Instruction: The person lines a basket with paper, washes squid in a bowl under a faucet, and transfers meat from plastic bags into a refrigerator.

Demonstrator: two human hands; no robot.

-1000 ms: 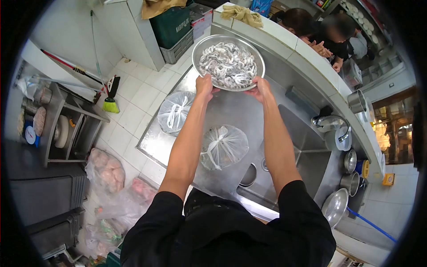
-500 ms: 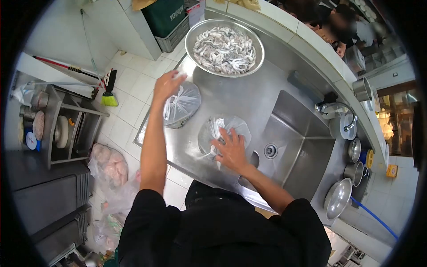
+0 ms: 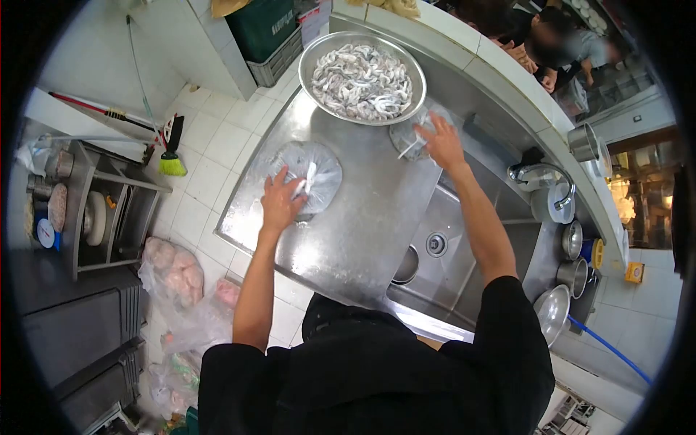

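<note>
On the steel counter (image 3: 348,239), a knotted clear plastic bag (image 3: 322,174) lies at the left. My left hand (image 3: 281,201) touches that bag beside its knot, fingers spread. A second clear bag (image 3: 407,139) lies near the back, just right of the large bowl. My right hand (image 3: 442,141) rests on its right side, fingers apart, near the bag's white tied end. The round metal bowl (image 3: 308,81) stands at the counter's back edge, full of greyish-white seafood pieces that look like small squid or octopus.
At the right are a sink (image 3: 453,268) with a faucet (image 3: 540,172), metal pots (image 3: 573,278) and a colander (image 3: 552,313). Bags of pale meat (image 3: 174,272) lie on the floor at left, near a shelf rack (image 3: 119,210) and broom (image 3: 172,163). People are beyond the tiled ledge (image 3: 500,83).
The right hand and its bag have moved from the counter's front middle to the back, beside the bowl. My left hand has come down onto the left bag, which sits slightly farther right.
</note>
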